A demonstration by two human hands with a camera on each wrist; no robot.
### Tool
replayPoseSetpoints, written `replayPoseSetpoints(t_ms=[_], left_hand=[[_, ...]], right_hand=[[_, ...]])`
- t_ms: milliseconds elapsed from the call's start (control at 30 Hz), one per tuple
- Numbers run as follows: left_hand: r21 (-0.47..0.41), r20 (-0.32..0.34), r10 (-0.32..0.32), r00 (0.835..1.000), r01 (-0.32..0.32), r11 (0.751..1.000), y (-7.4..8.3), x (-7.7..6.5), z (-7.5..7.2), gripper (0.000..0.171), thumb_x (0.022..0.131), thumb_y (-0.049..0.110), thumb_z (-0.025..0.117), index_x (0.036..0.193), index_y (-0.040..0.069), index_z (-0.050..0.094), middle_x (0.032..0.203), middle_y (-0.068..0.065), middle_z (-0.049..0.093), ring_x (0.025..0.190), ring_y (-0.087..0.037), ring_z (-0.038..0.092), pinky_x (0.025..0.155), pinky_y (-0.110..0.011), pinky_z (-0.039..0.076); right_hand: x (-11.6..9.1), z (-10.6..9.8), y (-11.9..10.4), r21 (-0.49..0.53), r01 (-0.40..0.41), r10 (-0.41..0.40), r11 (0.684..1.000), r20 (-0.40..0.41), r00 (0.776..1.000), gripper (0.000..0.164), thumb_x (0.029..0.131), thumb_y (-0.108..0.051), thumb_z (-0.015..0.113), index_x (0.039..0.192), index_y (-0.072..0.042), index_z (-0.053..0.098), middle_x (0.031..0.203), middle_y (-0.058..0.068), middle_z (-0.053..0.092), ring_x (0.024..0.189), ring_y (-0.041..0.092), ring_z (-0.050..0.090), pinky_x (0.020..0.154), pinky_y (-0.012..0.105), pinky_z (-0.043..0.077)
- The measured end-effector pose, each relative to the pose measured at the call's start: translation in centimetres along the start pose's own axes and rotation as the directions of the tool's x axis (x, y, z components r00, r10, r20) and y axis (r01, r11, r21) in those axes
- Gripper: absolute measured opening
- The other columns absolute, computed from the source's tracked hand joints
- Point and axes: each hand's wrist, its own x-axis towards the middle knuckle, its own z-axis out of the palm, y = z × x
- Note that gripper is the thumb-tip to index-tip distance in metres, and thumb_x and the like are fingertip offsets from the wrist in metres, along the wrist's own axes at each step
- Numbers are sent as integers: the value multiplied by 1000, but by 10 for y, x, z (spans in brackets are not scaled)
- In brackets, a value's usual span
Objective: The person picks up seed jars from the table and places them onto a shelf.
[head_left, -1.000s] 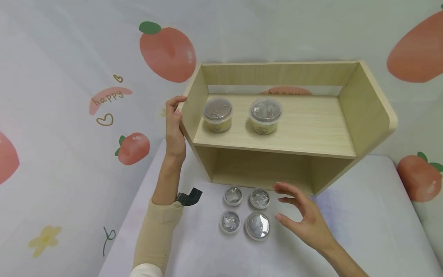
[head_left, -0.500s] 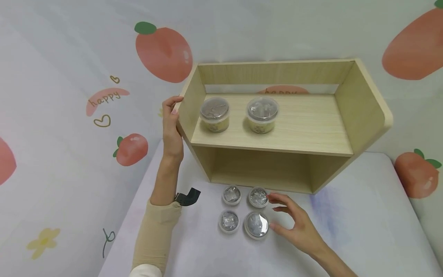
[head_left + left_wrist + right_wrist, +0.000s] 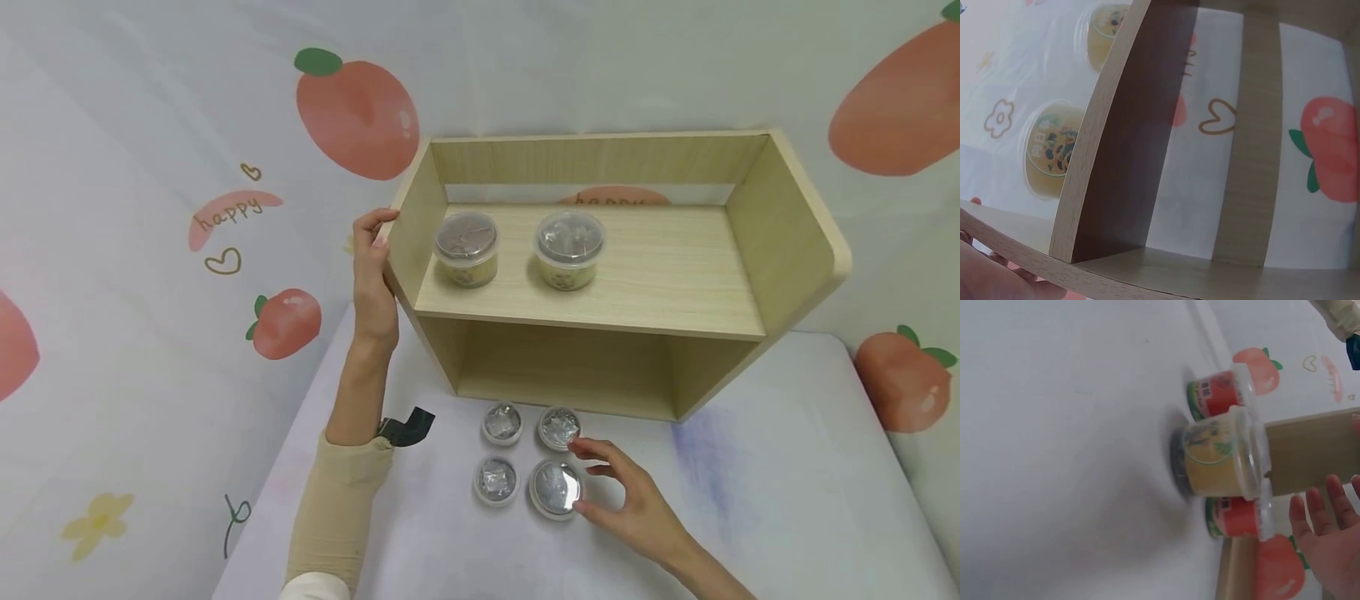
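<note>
My left hand (image 3: pixel 373 279) grips the left side panel of a pale wooden two-tier shelf (image 3: pixel 660 275), thumb in front and fingertips over the edge. My right hand (image 3: pixel 637 504) is beside the front-right lidded plastic cup (image 3: pixel 556 488); its thumb tip is at the lid's rim, the other fingertips near the back-right cup (image 3: pixel 559 427). Whether they touch is unclear. In the right wrist view, the nearest cup (image 3: pixel 1213 459) has a yellowish body, with red-labelled cups (image 3: pixel 1213 395) behind, and the fingers (image 3: pixel 1338 503) are spread. Two more cups stand to the left, one being the front-left cup (image 3: pixel 496 481).
On the shelf's upper board stand two lidded yellowish cups, a left cup (image 3: pixel 467 248) and a middle cup (image 3: pixel 569 250). The lower compartment (image 3: pixel 570 362) opens toward me. A white tabletop (image 3: pixel 787 467) extends to the right. A fruit-printed cloth (image 3: pixel 150 125) hangs behind.
My right hand has moved left and toward me, from right of the back-right cup to the front-right cup's edge. The left hand keeps its grip on the shelf; the cups have not moved.
</note>
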Motion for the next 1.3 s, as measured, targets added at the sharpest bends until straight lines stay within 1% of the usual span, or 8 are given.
replayPoseSetpoints(t_ms=[133,267,467,667,833,900,1067,1300], left_hand=[[-9,1,0,1000,0,1000,1,0,0,33,94,21,34,122,18,51,115,-7,54,100,-26,52,84,-32,42],[-6,-1,-3,1000,3,1000,1,-1,0,33,94,23,34,122,17,50,114,-6,53,100,-24,51,85,-32,41],[10,10,-6,1000,6,1000,0,-1,-1,33,95,23,34,123,19,50,115,-8,53,100,-27,51,84,-33,41],[15,2,-4,1000,4,1000,1,-1,-1,33,94,25,35,123,19,51,115,-10,53,99,-27,51,83,-33,42],[12,5,1,1000,-2,1000,0,-1,-2,33,95,25,34,122,18,51,116,-10,54,100,-26,52,84,-33,42],[14,7,2,1000,-2,1000,0,-1,-2,33,94,24,34,122,18,51,117,-9,54,102,-26,51,85,-33,41],[25,6,17,1000,-17,1000,-1,-1,-2,34,94,23,34,123,18,51,119,-6,53,106,-24,50,89,-32,39],[14,-1,19,1000,-19,1000,0,0,-1,34,94,24,35,123,17,51,119,-9,53,104,-26,51,86,-33,41]], right_hand=[[-4,3,3,-16,-28,28,999,7,1000,72,75,-1,85,138,-1,50,132,16,58,121,20,56,93,30,50],[-7,7,10,-44,-37,38,998,12,999,72,73,0,85,137,0,51,131,16,59,120,21,56,94,30,49],[-12,13,20,-88,-33,34,996,8,999,73,69,5,86,133,3,52,128,18,59,117,25,57,89,33,51],[-15,19,24,-127,-29,29,992,3,1000,75,67,3,87,134,1,53,127,16,60,116,23,58,85,37,54],[-20,25,33,-120,-49,49,992,0,999,79,64,5,88,134,3,52,127,18,59,115,29,58,83,40,55],[-22,27,35,-123,-72,74,990,7,997,80,65,4,88,136,2,51,130,16,57,117,28,57,83,40,55],[-24,29,35,-141,-139,145,980,35,989,80,72,-9,88,142,-8,48,138,6,52,124,21,53,88,36,54],[-23,32,42,-146,-148,156,978,50,986,82,73,-10,88,144,-9,47,136,3,54,120,27,57,88,32,54]])
